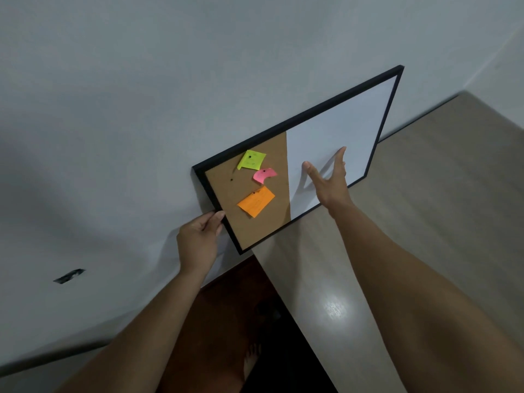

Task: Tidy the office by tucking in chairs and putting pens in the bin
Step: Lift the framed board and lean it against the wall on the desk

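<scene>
A black-framed board (pixel 334 129), half cork and half whiteboard, leans against the grey wall with its lower edge on a light wooden desk (pixel 425 222). My left hand (pixel 198 239) grips the board's left frame edge near the lower corner. My right hand (pixel 329 180) is held open with fingers spread in front of the white half; whether it touches the surface is unclear. Green (pixel 251 160), pink (pixel 264 175) and orange (pixel 256 201) notes are pinned to the cork. No chair, pen or bin is in view.
The grey wall (pixel 141 95) fills the left and top, with a dark mark (pixel 69 276) low on the left. Dark reddish floor (pixel 226 321) shows between wall and desk, with a bare foot (pixel 251 361) on it. A light reflection (pixel 336 307) glares on the desk.
</scene>
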Demonstrator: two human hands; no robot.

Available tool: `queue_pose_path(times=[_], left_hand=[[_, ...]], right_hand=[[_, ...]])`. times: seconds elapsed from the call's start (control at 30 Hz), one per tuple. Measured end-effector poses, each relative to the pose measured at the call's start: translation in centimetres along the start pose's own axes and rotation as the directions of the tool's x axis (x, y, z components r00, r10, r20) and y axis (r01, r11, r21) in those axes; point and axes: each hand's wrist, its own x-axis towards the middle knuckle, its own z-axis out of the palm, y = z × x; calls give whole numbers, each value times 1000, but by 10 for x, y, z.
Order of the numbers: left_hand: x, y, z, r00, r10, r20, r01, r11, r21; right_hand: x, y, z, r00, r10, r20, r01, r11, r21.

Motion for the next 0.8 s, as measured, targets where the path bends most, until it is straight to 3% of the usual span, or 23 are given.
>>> queue_pose_path(times=[0.33,0.7,0.8], left_hand=[[14,10,24,999,20,43,-19,1000,-21],[6,23,22,994,46,95,-60,988,142],[3,25,20,994,0,111,-15,991,136]], right_hand=[[16,-5,-11,998,-42,-45,42,999,16],[2,-9,-8,992,-28,-125,30,1000,10],[-7,-8,-8,993,-1,-122,3,1000,19]])
